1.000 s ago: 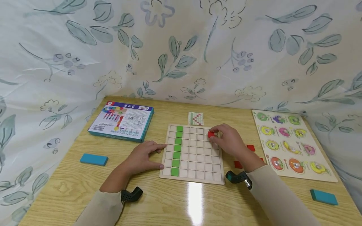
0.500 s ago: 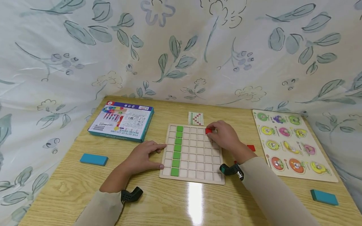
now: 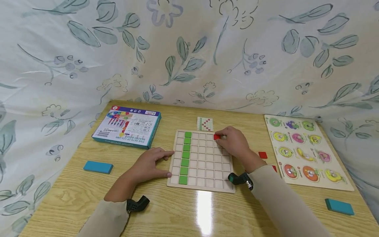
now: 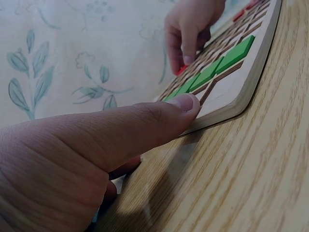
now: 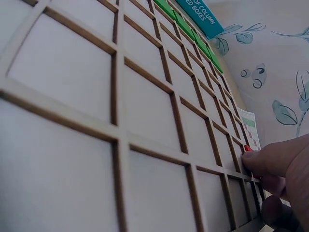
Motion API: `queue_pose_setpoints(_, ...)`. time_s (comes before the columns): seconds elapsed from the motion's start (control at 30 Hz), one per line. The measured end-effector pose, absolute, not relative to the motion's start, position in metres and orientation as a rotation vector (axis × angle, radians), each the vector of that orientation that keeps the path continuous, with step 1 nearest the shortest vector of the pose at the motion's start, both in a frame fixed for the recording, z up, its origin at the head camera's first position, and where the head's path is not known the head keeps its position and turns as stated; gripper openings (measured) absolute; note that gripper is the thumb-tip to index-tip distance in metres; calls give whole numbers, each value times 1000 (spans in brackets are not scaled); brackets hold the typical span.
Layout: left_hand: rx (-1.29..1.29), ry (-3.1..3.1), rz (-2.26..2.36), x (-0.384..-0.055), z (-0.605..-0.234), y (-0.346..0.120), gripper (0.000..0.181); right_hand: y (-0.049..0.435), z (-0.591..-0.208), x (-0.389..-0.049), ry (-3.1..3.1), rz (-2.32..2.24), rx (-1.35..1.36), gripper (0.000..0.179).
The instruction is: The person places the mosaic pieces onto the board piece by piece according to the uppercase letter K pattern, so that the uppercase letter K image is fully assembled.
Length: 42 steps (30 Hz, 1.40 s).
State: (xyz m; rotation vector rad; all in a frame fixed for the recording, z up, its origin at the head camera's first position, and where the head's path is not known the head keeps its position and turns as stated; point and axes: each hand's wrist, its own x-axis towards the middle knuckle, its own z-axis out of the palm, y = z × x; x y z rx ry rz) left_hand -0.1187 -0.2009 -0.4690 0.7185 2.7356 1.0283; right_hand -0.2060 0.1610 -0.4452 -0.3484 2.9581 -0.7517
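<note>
A wooden grid board point(image 3: 201, 190) lies flat on the table, its second column from the left filled with green square tiles point(image 3: 185, 163). My left hand point(image 3: 149, 166) is at the board's left side, thumb and index finger reaching its edge; the left wrist view shows the thumb extended over the rim. At the top row, near the right corner, my right hand point(image 3: 235, 142) pinches a red square tile point(image 3: 217, 137) at a cell of the sixth column. Fingers cover part of this tile point(image 5: 247, 148) in the right wrist view, so I cannot tell whether it lies fully in the cell.
Loose red tiles point(image 3: 263, 155) lie right of the board, partly behind the right forearm. A small pattern card point(image 3: 205, 124) is just beyond the board. Around stand a box point(image 3: 127, 126), a fruit puzzle board point(image 3: 308, 153) and blue blocks point(image 3: 98, 167) point(image 3: 339, 206).
My right hand has moved slightly left and away from me, bringing the red tile from above the right columns to the top row's sixth cell. The left hand has stayed still.
</note>
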Motion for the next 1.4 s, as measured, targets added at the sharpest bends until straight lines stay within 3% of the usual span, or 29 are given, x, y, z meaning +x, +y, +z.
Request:
queue_pose_setpoints(0.7, 731, 2745, 1025, -120, -472, -202, 78, 172, -445, -194, 2897, -891, -274, 39)
queue_pose_setpoints(1.4, 719, 2739, 1029, -120, -471, -202, 78, 243, -433, -161, 2856, -966, -239, 38)
